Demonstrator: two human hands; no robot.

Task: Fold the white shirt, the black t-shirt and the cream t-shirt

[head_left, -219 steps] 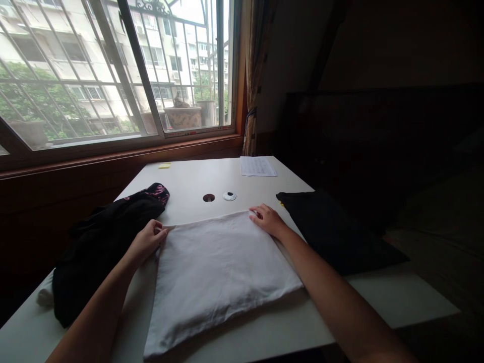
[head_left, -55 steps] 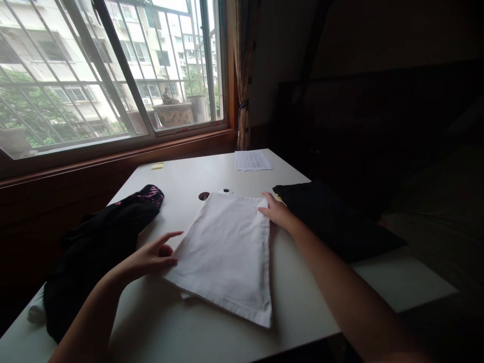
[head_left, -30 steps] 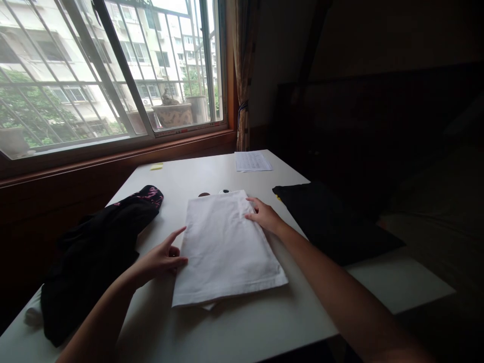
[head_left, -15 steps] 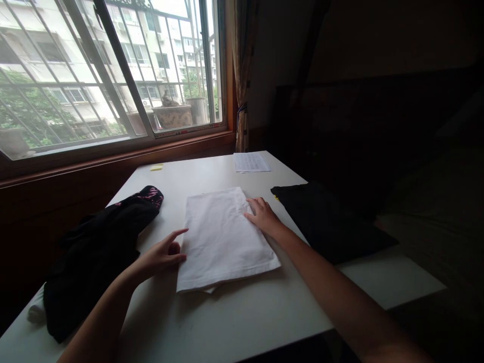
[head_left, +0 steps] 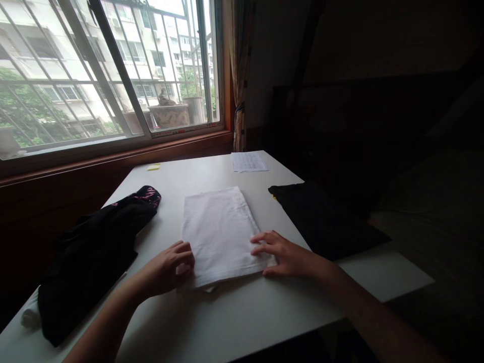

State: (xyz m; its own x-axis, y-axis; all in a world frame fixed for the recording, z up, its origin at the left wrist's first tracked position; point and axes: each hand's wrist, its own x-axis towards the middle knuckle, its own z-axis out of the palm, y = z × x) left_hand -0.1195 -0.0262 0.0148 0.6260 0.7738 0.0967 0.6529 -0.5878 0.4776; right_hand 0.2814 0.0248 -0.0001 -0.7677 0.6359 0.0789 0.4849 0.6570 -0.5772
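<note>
A folded white cloth garment (head_left: 217,229) lies flat on the white table (head_left: 212,333). My left hand (head_left: 176,267) is at its lower left edge, the fingers curled down and the thumb bent in toward them. They appear to pinch the cloth's edge, though the fingertips are partly hidden. At the lower right corner, my right hand (head_left: 285,254) rests with fingers spread on top of the cloth, its thumb beside the near edge. A small bit of fabric shows from beneath the garment's near edge.
Black clothing with a pink pattern (head_left: 98,252) is heaped at the left, a rolled white item (head_left: 30,315) beside it. A folded black cloth (head_left: 325,222) lies at the right. Printed papers (head_left: 249,162) and yellow notes (head_left: 154,167) are at the far edge, below a barred window (head_left: 113,75).
My right hand has slid toward me along the garment's right side to its lower corner. My left hand has moved slightly nearer and its fingers have curled in at the left edge.
</note>
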